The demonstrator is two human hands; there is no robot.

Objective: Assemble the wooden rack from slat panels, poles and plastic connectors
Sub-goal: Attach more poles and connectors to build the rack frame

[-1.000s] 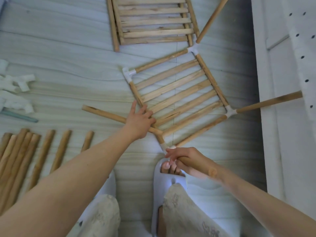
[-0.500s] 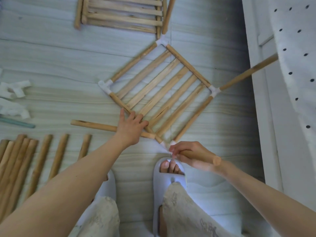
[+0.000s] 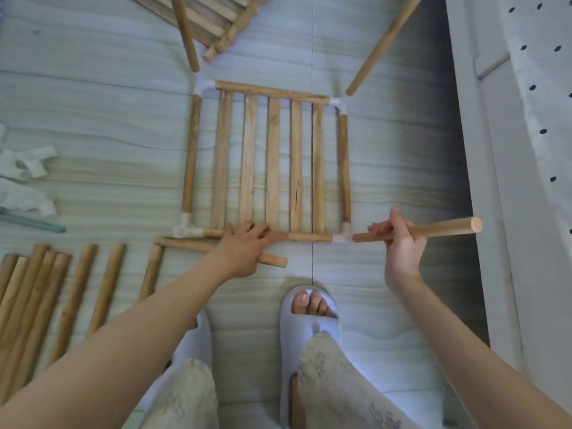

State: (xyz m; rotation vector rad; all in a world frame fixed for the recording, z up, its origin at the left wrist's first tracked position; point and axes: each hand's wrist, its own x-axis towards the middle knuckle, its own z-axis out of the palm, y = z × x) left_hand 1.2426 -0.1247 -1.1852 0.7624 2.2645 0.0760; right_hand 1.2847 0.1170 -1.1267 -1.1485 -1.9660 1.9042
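A wooden slat panel (image 3: pixel 272 162) lies flat on the floor, framed by poles with a white plastic connector at each corner. My left hand (image 3: pixel 247 246) rests with straight fingers on its near rail, over a loose pole (image 3: pixel 185 244) lying just in front. My right hand (image 3: pixel 399 243) grips a pole (image 3: pixel 439 229) held level, its left end at the near right connector (image 3: pixel 343 236). The near left connector (image 3: pixel 184 229) shows an open socket. Two poles (image 3: pixel 185 32) (image 3: pixel 383 41) rise from the far corners.
Several loose poles (image 3: pixel 46 289) lie at the left, with spare white connectors (image 3: pixel 28 168) beyond them. A second slat panel (image 3: pixel 216 17) lies at the top edge. White furniture (image 3: pixel 510 181) borders the right side. My slippered feet (image 3: pixel 309 311) stand just in front of the panel.
The panel has turned counter-clockwise from a diamond to square with me. My right hand, with its pole, has swung out to the right at the near right connector.
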